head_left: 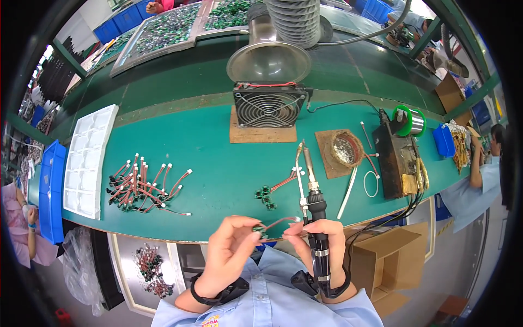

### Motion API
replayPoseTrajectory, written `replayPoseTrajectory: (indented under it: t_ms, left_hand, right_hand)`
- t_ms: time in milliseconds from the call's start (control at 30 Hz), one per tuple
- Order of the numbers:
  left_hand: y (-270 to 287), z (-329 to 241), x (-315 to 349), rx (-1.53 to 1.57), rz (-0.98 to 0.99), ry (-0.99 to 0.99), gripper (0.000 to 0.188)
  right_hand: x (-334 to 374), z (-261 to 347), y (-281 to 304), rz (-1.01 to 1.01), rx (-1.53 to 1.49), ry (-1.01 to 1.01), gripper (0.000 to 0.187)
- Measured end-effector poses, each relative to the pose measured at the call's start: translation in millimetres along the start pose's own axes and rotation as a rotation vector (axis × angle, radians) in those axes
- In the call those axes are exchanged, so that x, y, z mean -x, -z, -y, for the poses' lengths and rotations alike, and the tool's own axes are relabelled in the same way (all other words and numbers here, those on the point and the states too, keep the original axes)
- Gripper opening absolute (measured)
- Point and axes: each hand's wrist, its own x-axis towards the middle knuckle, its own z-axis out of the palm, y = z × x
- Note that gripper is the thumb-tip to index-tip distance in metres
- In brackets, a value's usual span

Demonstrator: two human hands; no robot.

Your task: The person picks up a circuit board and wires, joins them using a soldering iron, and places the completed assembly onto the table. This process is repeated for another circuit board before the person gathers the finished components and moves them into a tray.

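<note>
My left hand (pixel 233 248) is closed, with thumb and fingertips pinching a small green circuit board (pixel 260 231) near the table's front edge. A short cable (pixel 280 220) with a white plug runs from that board toward my other hand. My right hand (pixel 330 242) is wrapped round a black soldering iron (pixel 317 208), whose metal tip points away from me over the green table. A thin metal feed tube (pixel 299 174) runs alongside the iron. My right thumb and fingertip meet just below the white plug; whether they grip any wire is too small to tell.
Wired boards (pixel 143 188) are piled at left beside a white divided tray (pixel 90 161); several boards (pixel 266 197) lie ahead. A fan (pixel 268 106) stands at the back. To the right are a round solder pot (pixel 346 148), a black control box (pixel 395 163) and a solder spool (pixel 415 122).
</note>
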Motion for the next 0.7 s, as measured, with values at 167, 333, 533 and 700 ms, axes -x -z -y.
replayPoseTrajectory:
  t_ms: [167,333,533,700]
  left_hand:
    - [-0.6,-7.7,1.6,-0.037,0.03,0.018,0.022]
    - [-1.4,-7.6,-1.4,0.107,0.006,-0.02,0.022]
    - [-4.4,-12.1,-4.1,0.224,0.008,0.063,0.021]
    - [-0.5,-5.0,-3.3,0.156,-0.02,-0.007,0.022]
  right_hand:
    - [-1.1,-0.7,-6.9,-0.006,0.006,-0.014,0.041]
    - [1.9,2.5,-7.2,0.018,0.039,-0.045,0.04]
    - [0.0,7.8,-4.8,0.038,0.006,-0.059,0.039]
    - [-1.5,10.1,-6.9,0.007,-0.08,-0.102,0.039]
